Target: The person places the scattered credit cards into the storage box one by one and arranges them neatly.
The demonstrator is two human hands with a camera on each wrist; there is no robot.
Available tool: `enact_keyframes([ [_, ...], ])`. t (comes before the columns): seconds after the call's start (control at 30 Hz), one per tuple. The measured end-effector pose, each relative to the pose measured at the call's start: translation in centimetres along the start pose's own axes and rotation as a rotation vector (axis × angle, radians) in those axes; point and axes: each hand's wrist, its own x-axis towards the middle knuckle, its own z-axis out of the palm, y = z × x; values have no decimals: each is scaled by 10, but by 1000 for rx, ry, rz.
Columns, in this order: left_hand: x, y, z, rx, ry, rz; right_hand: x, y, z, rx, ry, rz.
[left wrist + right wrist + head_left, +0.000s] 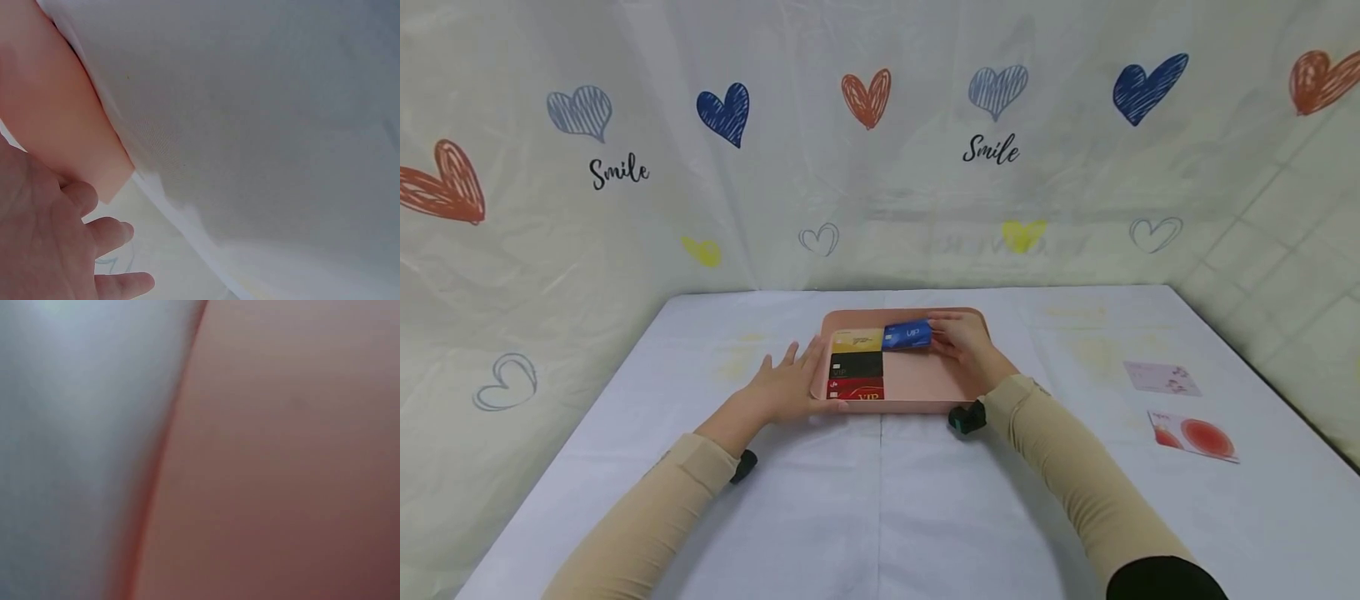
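A pink tray (932,379) lies on the table, its wall (59,106) filling the left of the left wrist view. Stacked down its left half are a gold card (856,341), a black card (854,365) and a red card (855,389). My right hand (966,340) pinches the right end of a blue VIP card (907,335) at the top, beside the gold one. Against the tray's left side rests my left hand (786,388), fingers spread, thumb at the front corner. The right wrist view shows only the blurred tray side (269,456) and white cloth.
Toward the table's right edge lie a pale pink card (1162,378) and a white card with red circles (1193,437). A white cloth (880,517) covers the table. Behind stands a pale curtain (910,183) printed with hearts.
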Motion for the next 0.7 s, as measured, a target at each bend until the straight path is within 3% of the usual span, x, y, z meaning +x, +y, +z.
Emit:
enact_keyframes([
  [0.33, 0, 1, 2, 1, -1, -6, -3, 4, 0, -25, -43, -17],
  [0.7, 0, 1, 1, -12, 2, -7, -9, 3, 1, -257, -85, -41],
])
